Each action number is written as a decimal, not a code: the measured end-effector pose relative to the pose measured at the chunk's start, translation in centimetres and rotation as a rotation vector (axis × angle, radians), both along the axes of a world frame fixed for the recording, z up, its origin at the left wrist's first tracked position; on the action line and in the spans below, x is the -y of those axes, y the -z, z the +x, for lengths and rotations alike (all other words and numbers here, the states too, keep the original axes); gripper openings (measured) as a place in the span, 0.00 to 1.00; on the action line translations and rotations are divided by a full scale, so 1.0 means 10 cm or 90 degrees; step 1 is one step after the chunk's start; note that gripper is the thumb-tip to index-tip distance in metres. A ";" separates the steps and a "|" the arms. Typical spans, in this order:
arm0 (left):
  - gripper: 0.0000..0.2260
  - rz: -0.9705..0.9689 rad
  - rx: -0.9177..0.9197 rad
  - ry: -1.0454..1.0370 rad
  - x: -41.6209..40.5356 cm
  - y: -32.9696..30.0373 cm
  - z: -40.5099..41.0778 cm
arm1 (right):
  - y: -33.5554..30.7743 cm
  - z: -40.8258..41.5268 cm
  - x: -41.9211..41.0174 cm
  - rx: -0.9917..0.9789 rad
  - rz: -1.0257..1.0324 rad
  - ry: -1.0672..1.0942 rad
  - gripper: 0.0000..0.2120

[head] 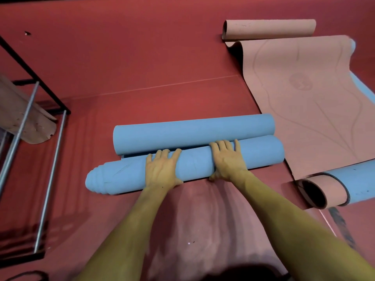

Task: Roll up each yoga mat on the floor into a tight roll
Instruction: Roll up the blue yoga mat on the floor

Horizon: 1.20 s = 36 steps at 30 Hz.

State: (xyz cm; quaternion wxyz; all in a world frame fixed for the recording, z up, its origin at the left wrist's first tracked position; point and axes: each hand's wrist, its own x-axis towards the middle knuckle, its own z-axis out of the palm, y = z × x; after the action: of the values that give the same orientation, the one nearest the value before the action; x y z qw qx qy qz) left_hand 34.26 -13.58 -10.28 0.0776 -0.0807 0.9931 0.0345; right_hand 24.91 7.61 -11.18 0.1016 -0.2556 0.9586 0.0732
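Left hand (161,171) and right hand (228,161) flat, fingers (223,146) forward.

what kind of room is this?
Likely a yoga or fitness studio: a red padded floor, several yoga mats such as the blue roll and pink mat, and a metal rack.
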 end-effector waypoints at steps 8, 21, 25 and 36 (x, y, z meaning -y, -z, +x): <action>0.39 0.115 0.150 0.066 0.16 -0.27 0.05 | -0.21 -0.05 -0.03 0.173 0.062 -0.039 0.56; 0.53 0.195 0.199 0.000 0.18 -0.29 0.05 | -0.21 -0.09 -0.06 0.222 -0.009 0.009 0.67; 0.58 0.193 0.166 -0.006 0.15 -0.24 0.10 | -0.13 -0.09 -0.16 0.192 -0.006 -0.016 0.64; 0.49 0.091 0.132 -0.036 -0.08 -0.21 0.03 | -0.27 -0.26 -0.05 0.228 0.042 0.000 0.67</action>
State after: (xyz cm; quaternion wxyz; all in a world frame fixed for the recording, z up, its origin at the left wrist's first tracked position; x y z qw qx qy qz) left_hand 34.59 -12.78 -8.16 0.1841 -0.1062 0.9722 0.0986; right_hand 22.28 8.08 -8.49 0.2791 -0.2609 0.9223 0.0578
